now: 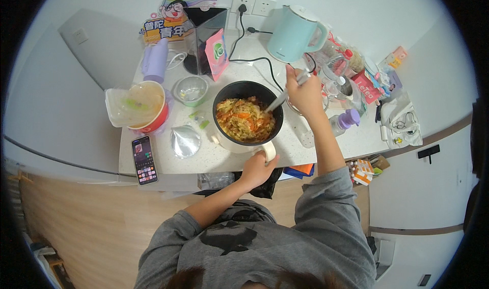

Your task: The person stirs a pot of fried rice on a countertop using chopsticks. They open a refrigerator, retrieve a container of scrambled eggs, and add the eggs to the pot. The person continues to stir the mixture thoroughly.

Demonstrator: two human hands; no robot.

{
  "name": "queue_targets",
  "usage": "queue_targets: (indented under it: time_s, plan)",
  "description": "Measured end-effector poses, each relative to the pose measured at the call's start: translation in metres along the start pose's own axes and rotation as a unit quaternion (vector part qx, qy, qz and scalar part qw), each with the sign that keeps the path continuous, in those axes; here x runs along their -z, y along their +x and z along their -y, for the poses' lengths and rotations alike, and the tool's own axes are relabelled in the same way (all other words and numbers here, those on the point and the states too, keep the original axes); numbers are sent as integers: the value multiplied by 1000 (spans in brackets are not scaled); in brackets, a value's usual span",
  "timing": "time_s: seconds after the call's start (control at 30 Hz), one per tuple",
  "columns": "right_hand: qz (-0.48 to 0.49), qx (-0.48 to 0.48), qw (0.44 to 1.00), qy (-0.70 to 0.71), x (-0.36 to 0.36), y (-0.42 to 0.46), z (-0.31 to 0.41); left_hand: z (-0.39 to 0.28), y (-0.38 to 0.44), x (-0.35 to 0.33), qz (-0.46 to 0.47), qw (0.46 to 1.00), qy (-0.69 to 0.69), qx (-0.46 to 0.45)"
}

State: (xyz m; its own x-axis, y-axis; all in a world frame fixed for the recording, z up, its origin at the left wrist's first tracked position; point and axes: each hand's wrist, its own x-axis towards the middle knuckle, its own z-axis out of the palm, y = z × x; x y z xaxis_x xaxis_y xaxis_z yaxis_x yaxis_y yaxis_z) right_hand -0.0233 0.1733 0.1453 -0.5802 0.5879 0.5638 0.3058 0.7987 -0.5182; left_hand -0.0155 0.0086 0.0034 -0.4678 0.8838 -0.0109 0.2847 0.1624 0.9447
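Note:
A small electric cooking pot [280, 125] with a dark inner wall stands near the front of the counter. Cooked food [244, 117], yellow-green strands with orange pieces, fills its lower part. My left hand [256, 171] grips the cream handle [269, 151] on the pot's near side. In my right hand [304, 90] is a grey utensil [280, 99], slanting down from upper right. Its lower end is buried in the food at the right side, so its shape there is hidden. My right hand is above and to the right of the pot rim.
Left of the pot are a clear bowl [191, 91], a foil lid [185, 141], a red paper tub [158, 120] and a phone [144, 160]. Behind stand a pink pouch [217, 56] and a light-blue kettle [292, 34] with cords. A purple-capped bottle [345, 120] and clutter [344, 71] are right.

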Motion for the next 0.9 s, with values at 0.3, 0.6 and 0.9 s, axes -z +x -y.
queue_targets:
  time_s: [0.3,0.6,0.9]
  plan:
    - [6,-208,930,304,12,-43,3,0,0,-1,-10,1000,-3,1]
    - [-1,-191,955,227,44,-44,11,-1,-1,1,-4,1000,19,-6]
    - [119,-212,905,350,11,-93,6,-6,-2,3,-6,1000,-10,-14]
